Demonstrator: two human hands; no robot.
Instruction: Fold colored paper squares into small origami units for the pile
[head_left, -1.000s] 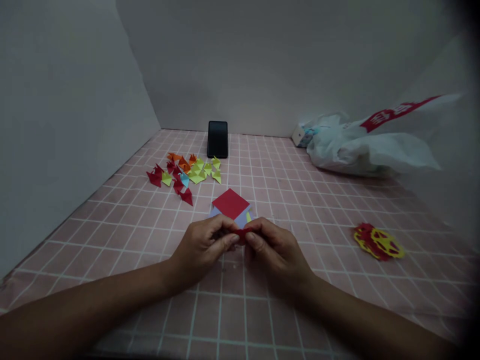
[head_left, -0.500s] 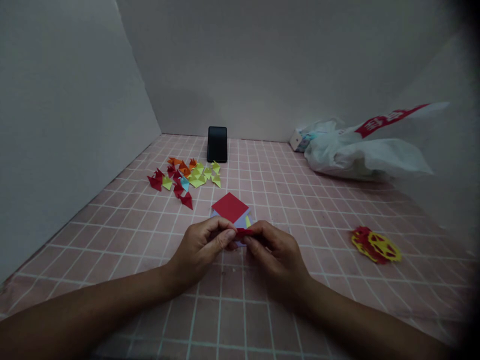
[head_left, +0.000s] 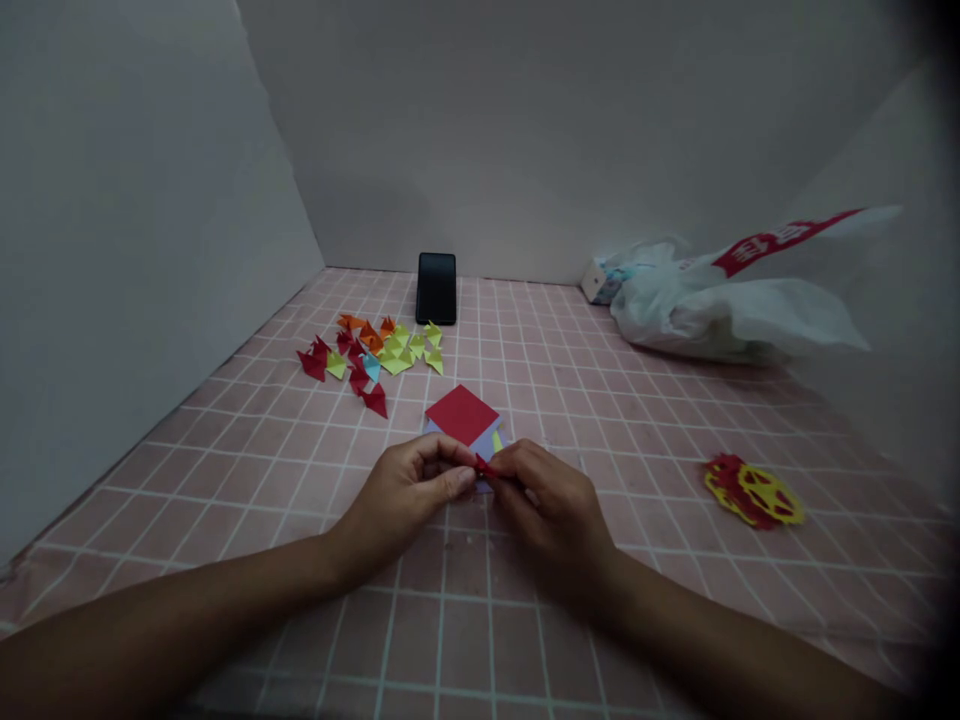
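- The left hand (head_left: pixel 405 490) and right hand (head_left: pixel 556 505) together pinch one small, folded red paper piece (head_left: pixel 484 467).
- It seems a folding step; next move probably needs gentle, precise creasing.

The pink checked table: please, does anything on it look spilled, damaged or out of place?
No spill or damage stands out. Only the white plastic bag at the back right looks untidy: it lies crumpled, with one red-banded end sticking up.

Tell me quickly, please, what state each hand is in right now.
Left hand: fingers closed, pinching the small red paper.
Right hand: fingers closed, pinching the same paper.
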